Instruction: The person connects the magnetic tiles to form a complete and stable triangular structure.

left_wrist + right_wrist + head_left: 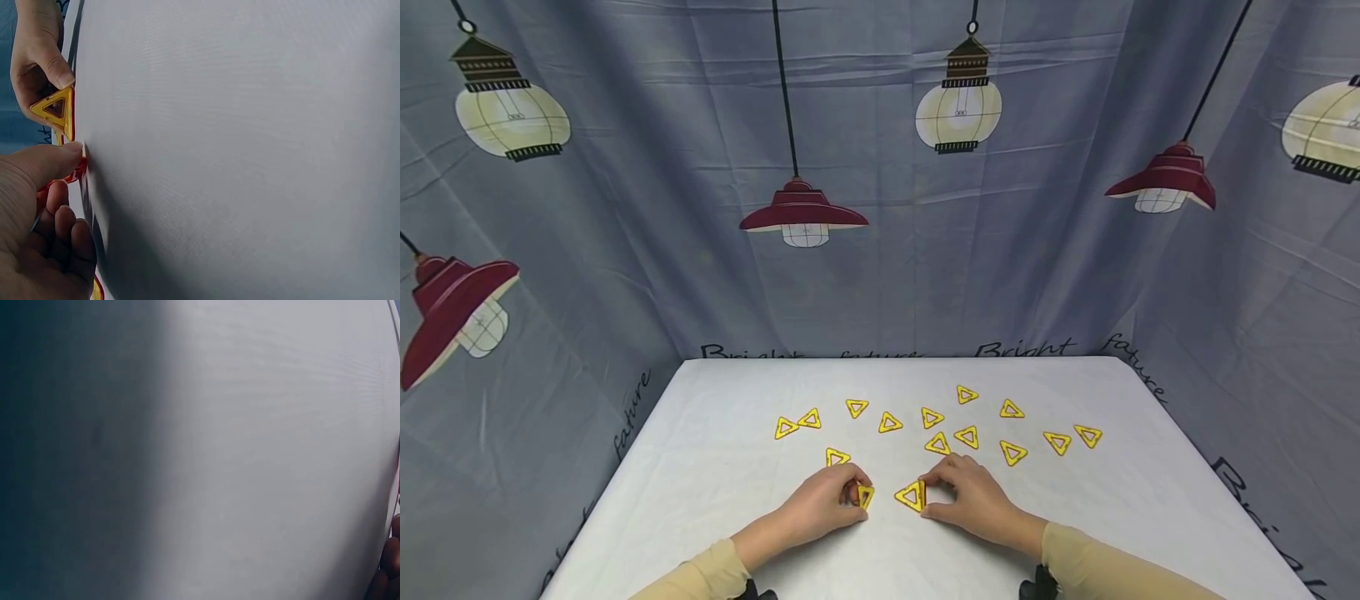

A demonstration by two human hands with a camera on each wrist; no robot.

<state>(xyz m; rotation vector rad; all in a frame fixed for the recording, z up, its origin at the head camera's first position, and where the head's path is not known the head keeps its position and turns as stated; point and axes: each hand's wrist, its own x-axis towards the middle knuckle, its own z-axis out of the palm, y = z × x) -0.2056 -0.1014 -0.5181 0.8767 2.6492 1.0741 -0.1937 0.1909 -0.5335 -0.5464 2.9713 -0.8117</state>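
Note:
Between the thumb and fingers of my left hand (829,498) is a triangular magnetic building tile (866,497), yellow with an open middle. In the left wrist view its red edge (81,170) shows past the thumb. My right hand (973,502) pinches a second triangular tile (911,497) by one side, its point turned toward the left hand. That tile (56,112) shows a yellow face and red edge in the left wrist view. A small gap separates the two tiles. Only fingertips (391,553) of the right hand appear in the right wrist view.
More yellow triangular tiles lie flat and scattered beyond the hands; one tile (837,457) is just behind the left hand and another tile (937,443) just behind the right. They rest on a white table (722,467), with a grey-blue curtain (880,292) around its back and sides.

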